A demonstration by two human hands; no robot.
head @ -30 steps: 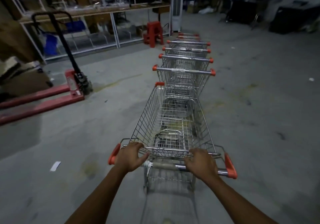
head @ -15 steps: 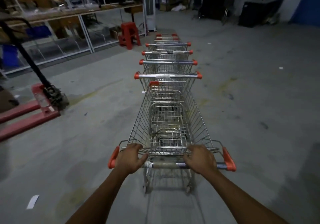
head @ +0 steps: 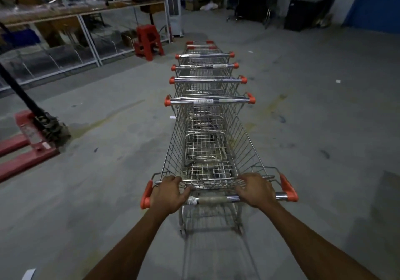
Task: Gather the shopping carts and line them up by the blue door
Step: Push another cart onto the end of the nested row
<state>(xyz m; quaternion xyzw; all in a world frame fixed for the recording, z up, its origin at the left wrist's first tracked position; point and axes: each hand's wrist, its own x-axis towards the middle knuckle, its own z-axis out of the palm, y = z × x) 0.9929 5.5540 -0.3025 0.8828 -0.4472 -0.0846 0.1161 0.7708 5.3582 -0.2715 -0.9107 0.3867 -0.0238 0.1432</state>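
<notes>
A silver wire shopping cart at six o'clock is clamped at its handle by left hand and right hand fingers; more nested carts are lined toward twelve, a blue door seen at one.

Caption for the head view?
Left hand and right hand grip a silver wire shopping cart behind a row of orange-capped carts.
</notes>
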